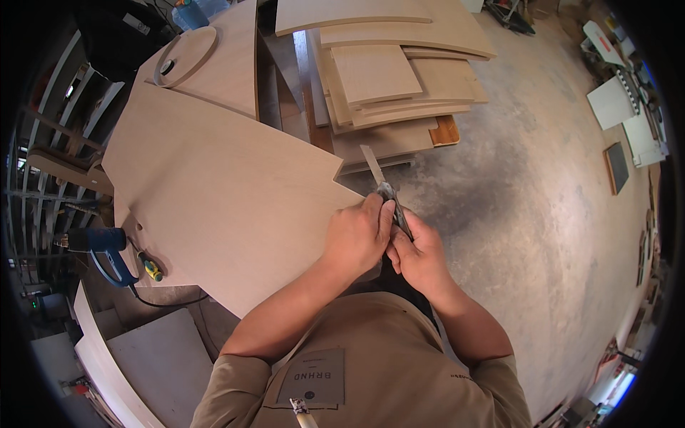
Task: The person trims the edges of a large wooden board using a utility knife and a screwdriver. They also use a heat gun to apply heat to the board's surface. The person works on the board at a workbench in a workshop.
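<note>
In front of my body, both hands are closed on a snap-off utility knife (pixel 400 216). Its long blade (pixel 372 164) is slid far out and points away from me. My left hand (pixel 357 232) pinches the front end of the knife with thumb and fingers. Lower down, my right hand (pixel 422 255) is wrapped round the dark handle and hides part of it. The knife is held in the air by the right edge of a large pale wooden panel (pixel 228 178), with the blade just beyond the panel's notched corner.
A blue heat gun (pixel 107 246) and a yellow-green screwdriver (pixel 150 267) lie at the panel's left edge. Behind it sits a coil of edge banding (pixel 207 57). Cut boards (pixel 374 75) are stacked ahead. Concrete floor (pixel 528 250) stretches to the right. A cigarette (pixel 305 415) shows at the bottom.
</note>
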A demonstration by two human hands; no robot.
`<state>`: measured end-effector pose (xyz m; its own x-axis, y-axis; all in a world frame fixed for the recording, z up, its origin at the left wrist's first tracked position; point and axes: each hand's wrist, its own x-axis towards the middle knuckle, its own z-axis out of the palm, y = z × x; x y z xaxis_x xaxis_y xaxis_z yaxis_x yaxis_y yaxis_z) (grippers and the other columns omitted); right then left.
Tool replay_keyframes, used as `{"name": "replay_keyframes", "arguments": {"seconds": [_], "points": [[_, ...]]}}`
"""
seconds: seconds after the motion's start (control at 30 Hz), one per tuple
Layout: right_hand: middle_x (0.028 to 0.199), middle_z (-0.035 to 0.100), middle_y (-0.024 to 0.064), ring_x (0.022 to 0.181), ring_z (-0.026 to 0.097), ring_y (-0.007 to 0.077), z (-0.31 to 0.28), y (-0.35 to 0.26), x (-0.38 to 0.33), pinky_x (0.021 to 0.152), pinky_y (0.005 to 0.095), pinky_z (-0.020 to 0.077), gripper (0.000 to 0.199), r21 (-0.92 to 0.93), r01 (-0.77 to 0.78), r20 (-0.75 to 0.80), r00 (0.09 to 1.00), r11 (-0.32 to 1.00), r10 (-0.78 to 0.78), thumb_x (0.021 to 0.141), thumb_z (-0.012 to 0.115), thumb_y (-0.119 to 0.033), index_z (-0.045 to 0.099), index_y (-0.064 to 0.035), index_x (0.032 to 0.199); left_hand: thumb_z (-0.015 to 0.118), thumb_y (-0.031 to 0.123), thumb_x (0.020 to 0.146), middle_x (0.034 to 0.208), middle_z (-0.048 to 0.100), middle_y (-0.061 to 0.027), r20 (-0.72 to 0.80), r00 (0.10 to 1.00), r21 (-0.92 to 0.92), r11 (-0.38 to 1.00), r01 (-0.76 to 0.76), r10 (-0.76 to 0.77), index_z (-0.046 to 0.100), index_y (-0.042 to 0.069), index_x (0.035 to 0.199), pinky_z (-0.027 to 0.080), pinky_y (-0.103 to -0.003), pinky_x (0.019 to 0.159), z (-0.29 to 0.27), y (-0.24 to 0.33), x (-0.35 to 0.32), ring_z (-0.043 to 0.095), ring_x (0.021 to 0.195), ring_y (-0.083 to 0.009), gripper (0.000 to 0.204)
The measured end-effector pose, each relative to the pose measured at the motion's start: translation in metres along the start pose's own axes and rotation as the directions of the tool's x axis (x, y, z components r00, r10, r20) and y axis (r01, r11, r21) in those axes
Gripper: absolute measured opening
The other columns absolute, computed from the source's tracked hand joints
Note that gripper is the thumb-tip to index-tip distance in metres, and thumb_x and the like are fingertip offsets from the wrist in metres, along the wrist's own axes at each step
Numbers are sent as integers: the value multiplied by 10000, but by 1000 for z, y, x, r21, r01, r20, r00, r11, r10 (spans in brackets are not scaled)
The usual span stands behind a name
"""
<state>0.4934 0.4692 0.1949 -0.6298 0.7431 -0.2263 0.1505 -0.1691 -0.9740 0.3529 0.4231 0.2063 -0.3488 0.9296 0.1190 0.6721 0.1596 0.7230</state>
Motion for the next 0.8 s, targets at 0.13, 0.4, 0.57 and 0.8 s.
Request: {"name": "replay_keyframes", "arguments": {"seconds": [0.13,0.4,0.57,0.8], "points": [[741,549,-3,539,448,55,-1,1,-3,461,226,387,414,56,1,-37,999,998,1,1032,434,27,526,-3,1435,616,162,991,692,655,-225,1,1000,7,1000,-14,14,562,7,859,508,-497,555,1,-1,-2,652,635,-446,211],[846,649,9,649,496,58,-14,9,-7,590,238,453,472,99,-35,-39,999,994,39,998,545,-15,528,-19,1470,651,175,982,704,670,-186,-49,995,-110,989,-97,92,607,5,928,522,-445,569,0,2,-5,659,642,-408,183],[885,700,36,659,512,59,-14,12,-14,615,233,472,480,47,22,-77,997,999,-18,986,536,5,535,-21,1466,653,196,989,698,668,-176,106,994,-220,974,45,-22,621,11,907,515,-455,572,-5,3,-7,666,640,-391,205],[896,728,63,704,583,89,-19,11,-16,673,257,511,474,-69,70,-99,992,995,-77,961,539,26,582,-43,1428,658,108,974,687,683,-146,-20,984,-108,978,-179,178,602,7,853,531,-417,560,4,6,-7,679,622,-361,167]]}}
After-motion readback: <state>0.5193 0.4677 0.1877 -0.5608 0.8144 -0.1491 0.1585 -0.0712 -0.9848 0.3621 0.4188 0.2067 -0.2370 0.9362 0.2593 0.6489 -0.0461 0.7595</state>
